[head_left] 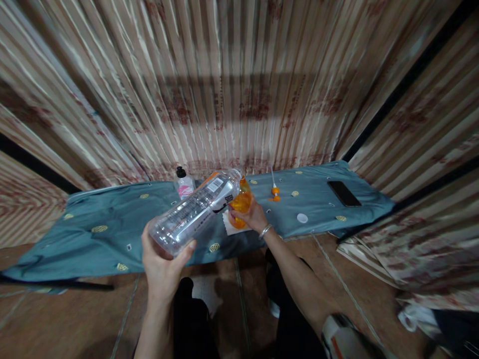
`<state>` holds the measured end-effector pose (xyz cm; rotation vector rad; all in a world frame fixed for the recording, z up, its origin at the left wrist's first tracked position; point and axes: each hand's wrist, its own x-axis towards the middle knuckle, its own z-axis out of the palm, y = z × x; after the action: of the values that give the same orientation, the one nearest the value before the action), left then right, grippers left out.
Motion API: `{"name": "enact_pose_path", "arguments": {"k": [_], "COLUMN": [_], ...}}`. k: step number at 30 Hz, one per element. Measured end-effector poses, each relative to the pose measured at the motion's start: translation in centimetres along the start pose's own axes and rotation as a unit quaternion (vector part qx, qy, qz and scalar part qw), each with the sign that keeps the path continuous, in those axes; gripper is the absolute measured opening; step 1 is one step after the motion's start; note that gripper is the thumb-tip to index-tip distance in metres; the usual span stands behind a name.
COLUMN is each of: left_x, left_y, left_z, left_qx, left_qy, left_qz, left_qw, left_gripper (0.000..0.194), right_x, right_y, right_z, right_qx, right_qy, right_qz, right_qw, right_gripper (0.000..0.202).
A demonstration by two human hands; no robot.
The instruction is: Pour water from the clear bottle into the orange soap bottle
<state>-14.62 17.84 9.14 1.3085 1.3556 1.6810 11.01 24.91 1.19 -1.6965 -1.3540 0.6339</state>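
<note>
Left fingers (186,253) cup a long clear plastic bottle (191,214) low, likely light, squeezable; right fingers (240,216) clasp a rounded amber plastic bottle (241,200)

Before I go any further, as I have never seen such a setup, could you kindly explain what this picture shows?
There is no machine here, only a person's two bare hands. The single picture comes from a camera worn on the head, looking forward and down. The left hand holds a clear bottle, tilted with its mouth close to the top of an orange bottle, which the right hand grips. On the blue-green cloth are a black-capped bottle, an orange pump top, a small white disc, a dark phone and some white paper by the orange bottle's base.
</note>
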Motion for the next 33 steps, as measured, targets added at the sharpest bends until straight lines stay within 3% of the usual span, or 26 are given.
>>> {"name": "enact_pose_path", "arguments": {"k": [15,33], "left_x": [0.04,0.03], "left_y": [-0.24,-0.53], "left_z": [-0.04,-0.18], "left_qx": [0.011,0.022], "left_qy": [-0.001,0.001], "left_qz": [0.04,0.03], "left_qw": [0.999,0.999], "left_gripper": [0.086,0.092], "right_x": [0.01,0.13], "right_y": [-0.32,0.14], "right_z": [-0.05,0.17], "right_qx": [0.008,0.019], "right_qy": [-0.001,-0.002], "right_qz": [0.0,-0.005], "right_qw": [1.0,1.0], "right_gripper": [0.065,0.068]}}
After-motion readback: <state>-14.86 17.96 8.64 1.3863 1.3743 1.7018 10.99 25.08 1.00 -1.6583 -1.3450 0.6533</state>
